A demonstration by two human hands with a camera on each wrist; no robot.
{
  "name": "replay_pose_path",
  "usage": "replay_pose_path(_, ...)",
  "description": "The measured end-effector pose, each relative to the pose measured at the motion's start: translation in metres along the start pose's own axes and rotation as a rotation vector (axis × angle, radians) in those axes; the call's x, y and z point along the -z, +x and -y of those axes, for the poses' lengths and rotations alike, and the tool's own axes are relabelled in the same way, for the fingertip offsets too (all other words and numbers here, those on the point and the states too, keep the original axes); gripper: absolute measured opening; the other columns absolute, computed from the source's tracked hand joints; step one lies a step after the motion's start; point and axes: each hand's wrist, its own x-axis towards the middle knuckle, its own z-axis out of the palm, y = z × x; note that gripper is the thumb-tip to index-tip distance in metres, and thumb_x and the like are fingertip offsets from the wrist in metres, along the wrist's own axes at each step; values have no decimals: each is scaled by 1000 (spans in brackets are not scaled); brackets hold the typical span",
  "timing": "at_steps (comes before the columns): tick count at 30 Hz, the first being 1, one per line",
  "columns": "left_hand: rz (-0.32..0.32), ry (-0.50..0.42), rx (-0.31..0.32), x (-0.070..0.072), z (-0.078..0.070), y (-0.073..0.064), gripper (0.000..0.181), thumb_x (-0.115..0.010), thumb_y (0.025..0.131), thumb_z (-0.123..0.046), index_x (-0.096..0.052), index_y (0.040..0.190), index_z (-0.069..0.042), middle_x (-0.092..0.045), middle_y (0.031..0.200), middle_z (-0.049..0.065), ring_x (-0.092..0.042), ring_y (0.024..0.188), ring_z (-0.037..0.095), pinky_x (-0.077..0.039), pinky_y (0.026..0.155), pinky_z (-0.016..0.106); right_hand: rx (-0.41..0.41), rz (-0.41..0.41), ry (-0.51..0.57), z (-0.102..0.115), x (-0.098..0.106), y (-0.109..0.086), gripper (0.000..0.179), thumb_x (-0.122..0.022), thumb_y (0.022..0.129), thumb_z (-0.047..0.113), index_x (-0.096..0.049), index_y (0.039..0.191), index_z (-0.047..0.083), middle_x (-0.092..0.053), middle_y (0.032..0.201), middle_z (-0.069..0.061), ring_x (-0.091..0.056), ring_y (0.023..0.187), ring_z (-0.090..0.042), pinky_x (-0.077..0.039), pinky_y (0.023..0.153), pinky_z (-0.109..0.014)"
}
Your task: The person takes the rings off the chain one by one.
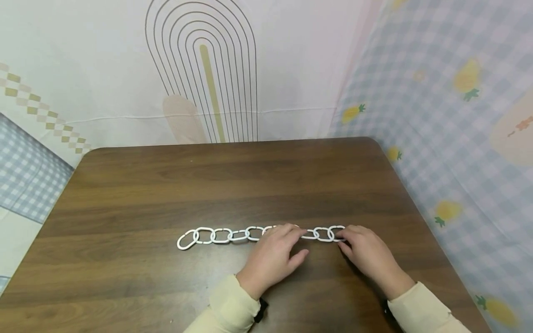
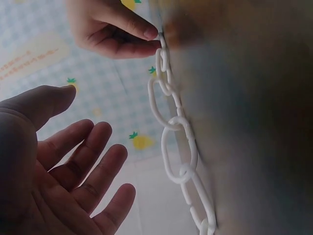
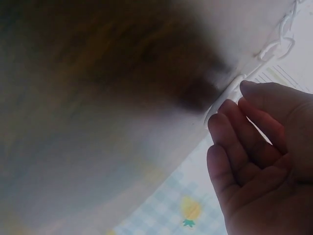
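Observation:
A chain of several white plastic-looking links (image 1: 230,236) lies across the wooden table in a roughly straight line. At its right end, my right hand (image 1: 368,252) pinches the last link between thumb and fingers; the left wrist view shows this grip from the side. My left hand (image 1: 270,254) hovers over the middle of the chain, its fingers loosely spread. In the left wrist view a gap separates that hand (image 2: 63,171) from the links (image 2: 165,142). From the head, the left hand hides part of the chain.
The brown table (image 1: 166,185) has rounded far corners. Behind it hangs a pale cloth (image 1: 300,69) with arch lines. Blue-checked cloth (image 1: 449,138) with yellow fruit prints runs along the right side, and more checked cloth shows at the left.

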Motion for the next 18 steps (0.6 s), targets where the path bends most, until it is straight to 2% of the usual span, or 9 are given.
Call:
replay_pose_path(5,-17,3,-21,-6,0,1,36,-76,89,-30,-69,119,-13,-68,111,-2,-65,106,17,-50,96,33,-19,29,10,0,0,2,17,-85,77,6,-75,91,10,-68,84,3,-63,76,-16,-55,66,-38)
replay_pose_path(11,-39,49,-31,-11,-2,2,34,-76,87,-32,-70,116,-15,-68,107,-6,-65,103,14,-52,91,33,-29,46,0,-1,-1,2,14,-85,78,6,-76,88,11,-63,81,5,-60,71,-13,-52,62,-35)
replay_pose_path(15,-27,64,-18,-13,-5,5,33,-76,87,-31,-71,116,-17,-69,108,-8,-65,104,13,-52,90,34,-31,67,-16,-2,-1,4,13,-85,77,5,-77,85,12,-60,80,6,-56,69,-10,-50,59,-32)
replay_pose_path(18,6,92,-11,-16,-7,7,32,-74,89,-34,-71,117,-18,-70,110,-9,-65,106,13,-51,91,34,-40,81,-17,-2,0,6,13,-85,77,5,-77,85,12,-60,80,6,-56,70,-10,-50,60,-31)
